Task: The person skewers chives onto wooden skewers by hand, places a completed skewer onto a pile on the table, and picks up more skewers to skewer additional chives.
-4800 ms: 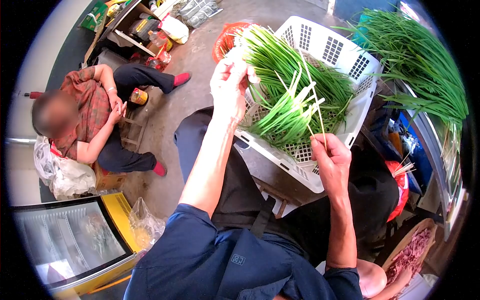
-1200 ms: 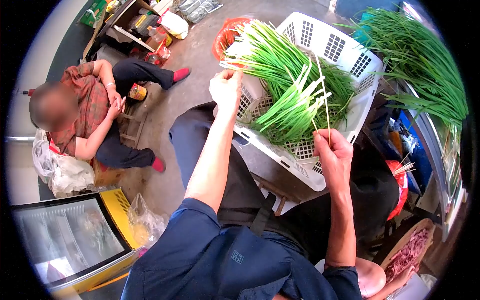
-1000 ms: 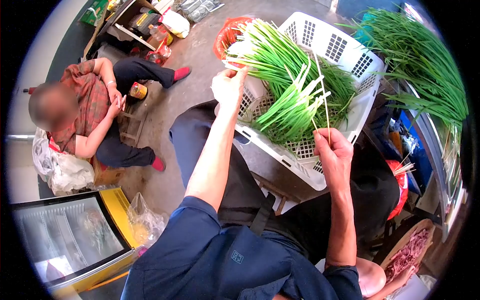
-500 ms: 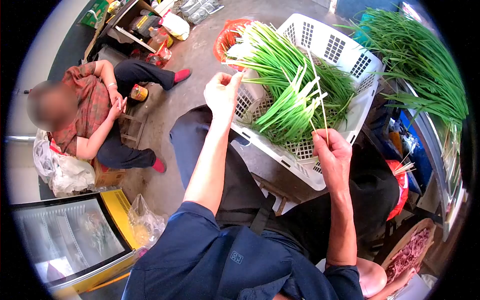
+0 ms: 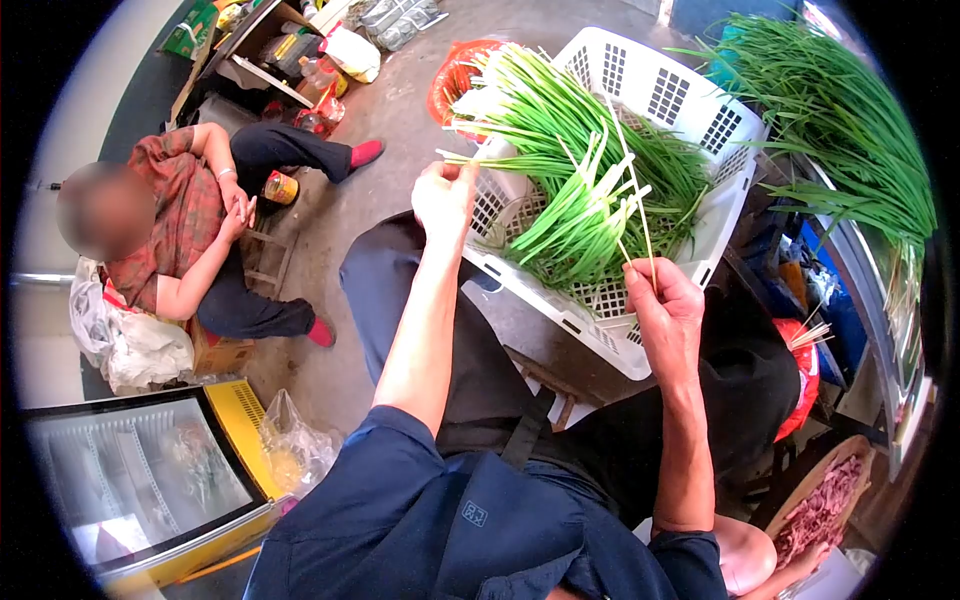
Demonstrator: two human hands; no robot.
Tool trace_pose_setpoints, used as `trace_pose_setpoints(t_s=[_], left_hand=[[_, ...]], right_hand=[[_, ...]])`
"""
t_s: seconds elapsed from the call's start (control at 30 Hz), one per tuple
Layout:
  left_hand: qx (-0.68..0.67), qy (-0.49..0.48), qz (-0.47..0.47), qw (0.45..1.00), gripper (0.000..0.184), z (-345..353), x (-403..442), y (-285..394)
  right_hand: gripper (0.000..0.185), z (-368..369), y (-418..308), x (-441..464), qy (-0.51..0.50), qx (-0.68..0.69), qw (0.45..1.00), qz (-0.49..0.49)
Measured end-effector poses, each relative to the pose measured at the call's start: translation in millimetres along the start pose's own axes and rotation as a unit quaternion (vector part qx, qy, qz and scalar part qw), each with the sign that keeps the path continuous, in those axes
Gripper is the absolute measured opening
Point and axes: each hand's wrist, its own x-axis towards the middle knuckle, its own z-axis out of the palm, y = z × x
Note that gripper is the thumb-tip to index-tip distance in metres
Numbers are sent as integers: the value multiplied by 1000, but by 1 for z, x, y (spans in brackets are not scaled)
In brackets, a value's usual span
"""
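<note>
A white plastic basket (image 5: 735,165) stands before my knees, holding a heap of green garlic chives (image 5: 560,110) with pale ends. My right hand (image 5: 668,308) is closed around the lower ends of two thin wooden skewers (image 5: 632,165). Pale chive ends (image 5: 610,205) cluster against the skewers, seemingly threaded on one, their leaves hanging into the basket. At the basket's left edge, my left hand (image 5: 445,205) pinches near the pale ends of a few chives; the exact contact is partly hidden by the fingers.
More chives (image 5: 820,120) lie on a surface at right. Below it, a red bag (image 5: 795,375) holds wooden sticks. Sliced meat (image 5: 820,505) fills a round tray at lower right, near another person's hand. A seated person (image 5: 190,220) and a glass-topped cooler (image 5: 140,470) are on the left.
My left hand has lowered slightly, and pale chive ends now show at its fingertips. My right hand and the skewers have barely moved.
</note>
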Motion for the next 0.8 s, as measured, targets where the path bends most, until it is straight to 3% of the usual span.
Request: trace_pose_setpoints(t_s=[0.1,0.17,0.27,0.33,0.4,0.43,0.53,0.67,0.8], left_hand=[[-85,-32,-57,994,21,-2,-2,14],[-263,-14,-79,961,14,-3,-4,19],[-324,17,-38,945,8,2,4,6],[-314,0,-26,949,18,1,2,5],[-84,-16,-52,995,24,-7,-5,22],[-58,1,-28,998,32,-7,-6,21],[-3,41,-6,999,31,-6,-5,22],[-52,14,5,999,26,1,0,5],[-145,54,35,987,20,-2,3,4]], right_hand=[[11,0,0,-1,2,-2,1000,-3],[11,0,-2,-1,3,-1,1000,2],[12,-1,2,-1,5,-2,1000,-2],[12,0,2,-1,2,0,1000,-4],[12,0,2,-1,0,1,1000,-5],[12,1,3,-1,1,3,1000,-6],[12,-1,1,-2,1,0,1000,-8],[12,-1,3,-2,3,4,1000,-22],[11,-2,5,-2,-1,-5,1000,-25]])
